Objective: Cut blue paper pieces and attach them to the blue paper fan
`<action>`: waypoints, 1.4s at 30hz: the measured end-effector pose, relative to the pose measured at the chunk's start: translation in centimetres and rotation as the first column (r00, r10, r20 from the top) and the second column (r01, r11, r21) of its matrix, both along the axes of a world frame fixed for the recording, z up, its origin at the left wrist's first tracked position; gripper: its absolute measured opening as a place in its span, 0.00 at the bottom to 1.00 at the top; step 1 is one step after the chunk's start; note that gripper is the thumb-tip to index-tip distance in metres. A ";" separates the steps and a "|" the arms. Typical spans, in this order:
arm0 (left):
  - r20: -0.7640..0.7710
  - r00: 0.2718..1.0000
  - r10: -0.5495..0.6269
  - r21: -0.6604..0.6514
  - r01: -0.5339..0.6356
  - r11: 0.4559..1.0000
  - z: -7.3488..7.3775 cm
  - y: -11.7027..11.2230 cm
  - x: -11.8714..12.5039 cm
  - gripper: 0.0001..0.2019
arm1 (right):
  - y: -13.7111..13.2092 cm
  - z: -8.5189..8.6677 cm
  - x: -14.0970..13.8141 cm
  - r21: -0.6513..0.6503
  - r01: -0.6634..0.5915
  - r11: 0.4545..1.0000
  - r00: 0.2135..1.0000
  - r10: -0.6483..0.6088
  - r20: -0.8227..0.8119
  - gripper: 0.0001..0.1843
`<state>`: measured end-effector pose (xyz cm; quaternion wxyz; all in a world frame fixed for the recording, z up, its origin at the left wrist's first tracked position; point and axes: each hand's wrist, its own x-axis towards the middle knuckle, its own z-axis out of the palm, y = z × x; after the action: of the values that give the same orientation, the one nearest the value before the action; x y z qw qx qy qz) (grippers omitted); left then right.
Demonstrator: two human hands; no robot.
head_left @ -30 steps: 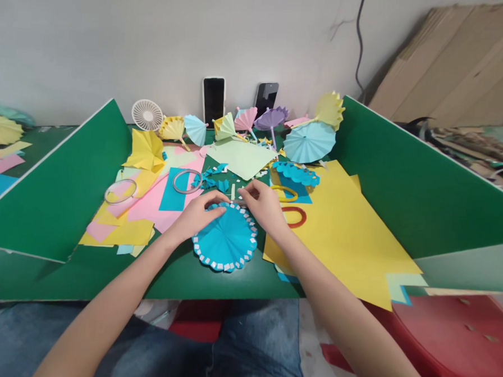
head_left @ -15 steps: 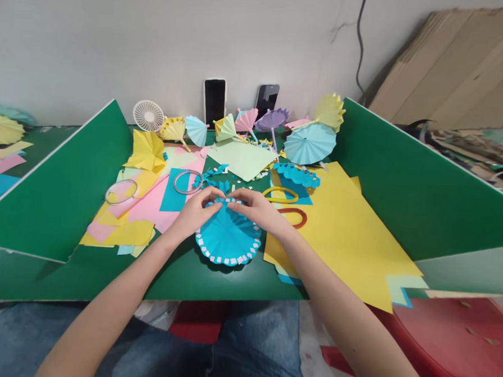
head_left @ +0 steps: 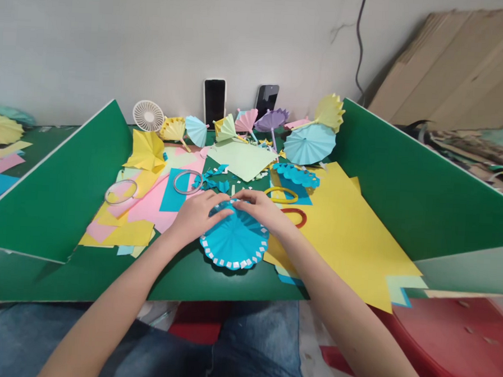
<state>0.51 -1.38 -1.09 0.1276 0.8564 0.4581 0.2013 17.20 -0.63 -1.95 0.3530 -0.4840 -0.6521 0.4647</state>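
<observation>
On the green table, a large yellow sheet lies at the right, and a round, pleated blue paper is at the near middle, by the sheet's left edge. The left hand and right hand are close together at the paper's far edge, each pinching it narrowly between thumb and fingers. Right of them are a yellow loop and a red loop, while small white squares line the paper's rim.

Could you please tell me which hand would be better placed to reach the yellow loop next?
Likely the right hand, nearer the yellow loop; the left hand is farther, and both touch the blue disc.
</observation>
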 end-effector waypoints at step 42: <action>0.357 0.924 0.141 -0.334 -0.015 0.943 -0.2 0.2 0.4 0.08 | -0.8 -0.3 -0.7 0.490 -0.030 0.871 0.976 -0.081 0.203 0.05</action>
<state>0.86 -1.17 -1.26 0.3439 0.7499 0.4860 0.2882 16.50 -1.38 -2.22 0.3968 -0.4354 -0.7765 0.2238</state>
